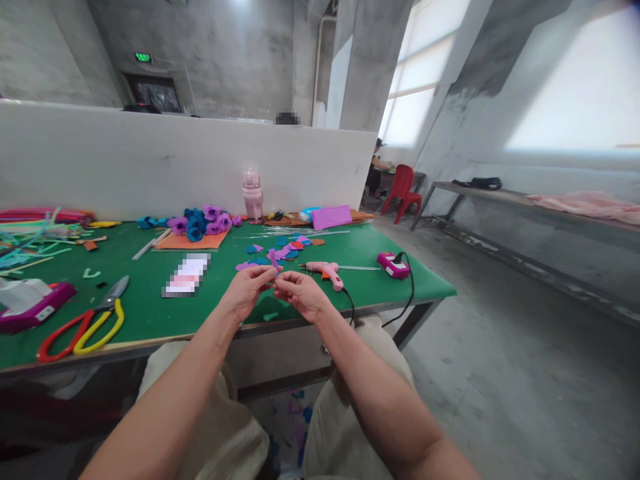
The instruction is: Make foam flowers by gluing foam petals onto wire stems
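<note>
My left hand and my right hand meet over the front edge of the green table. Both pinch a small purple foam piece between their fingertips; it sticks up between the hands. Just beyond them lie several loose purple, blue and orange foam petals. A pink glue gun rests on the table right behind my right hand, its black cord running over the table edge.
Red and yellow scissors lie at the front left, beside a pink box. Finished purple and blue foam flowers, a pink bottle and a pink device stand farther back. A white partition rises behind; a red chair stands at the right.
</note>
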Demonstrator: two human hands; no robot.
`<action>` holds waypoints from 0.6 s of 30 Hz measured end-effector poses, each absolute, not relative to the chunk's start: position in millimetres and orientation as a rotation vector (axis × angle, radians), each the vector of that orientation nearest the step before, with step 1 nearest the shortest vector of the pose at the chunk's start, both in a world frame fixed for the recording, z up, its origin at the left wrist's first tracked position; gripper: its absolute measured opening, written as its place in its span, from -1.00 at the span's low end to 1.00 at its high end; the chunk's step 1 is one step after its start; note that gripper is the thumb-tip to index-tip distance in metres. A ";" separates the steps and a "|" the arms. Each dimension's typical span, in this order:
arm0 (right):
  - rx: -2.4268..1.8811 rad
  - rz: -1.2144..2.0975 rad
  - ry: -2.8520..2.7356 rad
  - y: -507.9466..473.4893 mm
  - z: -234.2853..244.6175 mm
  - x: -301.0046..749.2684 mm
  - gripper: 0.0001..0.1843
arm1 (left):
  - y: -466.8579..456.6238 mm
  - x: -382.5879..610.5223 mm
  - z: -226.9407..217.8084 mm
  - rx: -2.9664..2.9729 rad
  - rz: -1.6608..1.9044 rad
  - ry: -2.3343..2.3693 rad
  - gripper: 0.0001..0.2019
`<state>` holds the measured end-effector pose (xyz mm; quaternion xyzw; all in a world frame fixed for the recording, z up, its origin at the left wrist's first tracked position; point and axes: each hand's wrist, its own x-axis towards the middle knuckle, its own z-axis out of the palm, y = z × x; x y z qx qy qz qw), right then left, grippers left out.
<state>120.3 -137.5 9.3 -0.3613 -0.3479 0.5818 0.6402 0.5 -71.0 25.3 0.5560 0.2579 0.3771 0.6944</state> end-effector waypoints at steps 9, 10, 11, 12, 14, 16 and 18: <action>-0.797 1.385 -0.781 -138.3 10.8 119.2 -0.70 | -76.3 3.4 28.9 1.229 0.891 0.536 -0.84; -0.794 1.388 -0.782 -138.2 10.8 119.3 -0.70 | -77.3 3.9 29.5 1.232 0.894 0.528 -0.84; -0.797 1.384 -0.788 -138.1 10.7 119.5 -0.70 | -78.0 4.4 29.7 1.237 0.900 0.522 -0.84; -0.805 1.370 -0.798 -137.8 10.3 119.6 -0.70 | -78.4 4.9 29.5 1.241 0.909 0.517 -0.83; -0.834 1.317 -0.827 -137.0 8.9 119.7 -0.70 | -78.6 6.0 28.5 1.238 0.947 0.518 -0.82; -0.860 1.255 -0.849 -136.2 7.3 119.5 -0.70 | -77.9 6.8 27.1 1.226 1.000 0.534 -0.81; -0.868 1.229 -0.849 -135.9 6.4 119.2 -0.71 | -76.3 6.3 26.3 1.229 1.029 0.555 -0.80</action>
